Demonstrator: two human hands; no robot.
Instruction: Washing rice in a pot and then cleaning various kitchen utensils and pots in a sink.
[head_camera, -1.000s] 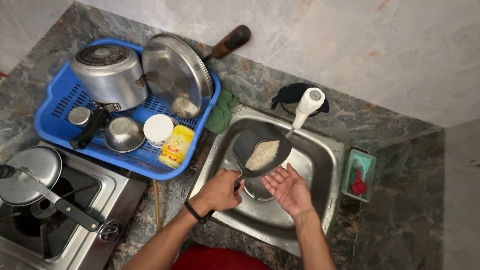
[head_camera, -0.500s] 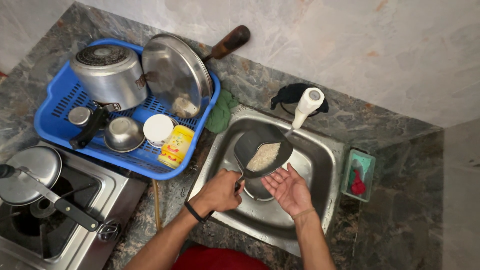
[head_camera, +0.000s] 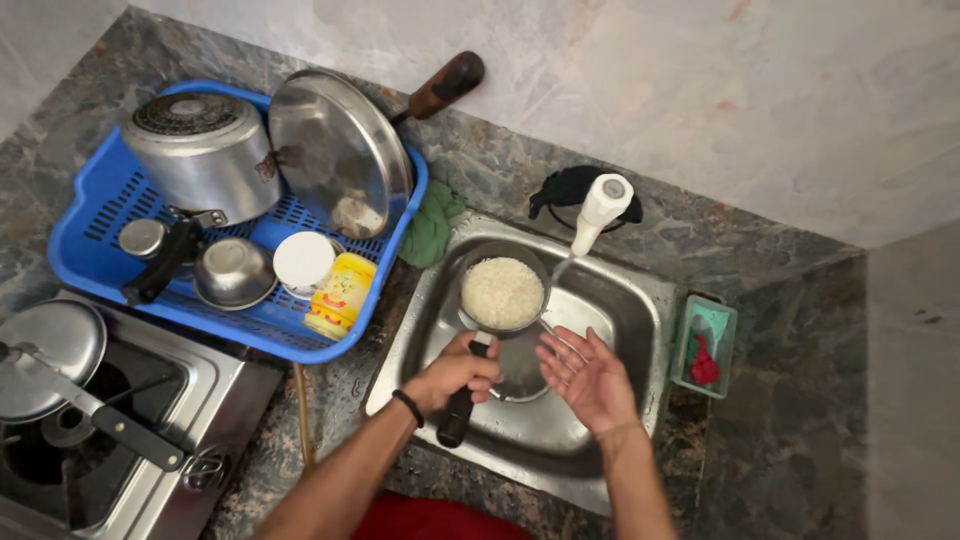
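Over the stainless steel sink (head_camera: 640, 300), the left hand (head_camera: 455, 372) is wrapped tight around the black handle of a small round metal saucepan (head_camera: 503, 296), and that pan sits inside the sink, toward its back left corner, holding a flat bed of white rice grains (head_camera: 502, 291). The right hand (head_camera: 588, 378) hovers flat and open, palm up, fingers spread, gripping nothing, just right of the pan and above the middle of the sink. Behind the sink, the white plastic tap spout (head_camera: 598, 212) angles down toward the pan's right rim; a thin stream seems to run from it, though the glare makes that hard to confirm.

Left of the sink, touching its corner, lies a crumpled green cloth (head_camera: 431, 224), and beyond that the blue plastic dish rack (head_camera: 85, 215) carries a large steel pot (head_camera: 198, 150), a steel lid (head_camera: 340, 150) and a yellow bottle (head_camera: 340, 294). Right of the sink sits a small green soap tray (head_camera: 706, 343).

The risks, as I judge them: tilt that pan too far and the rice slides out into the sink, since the open palm is a poor guard. A wet handle could also twist in the grip and dump the lot.
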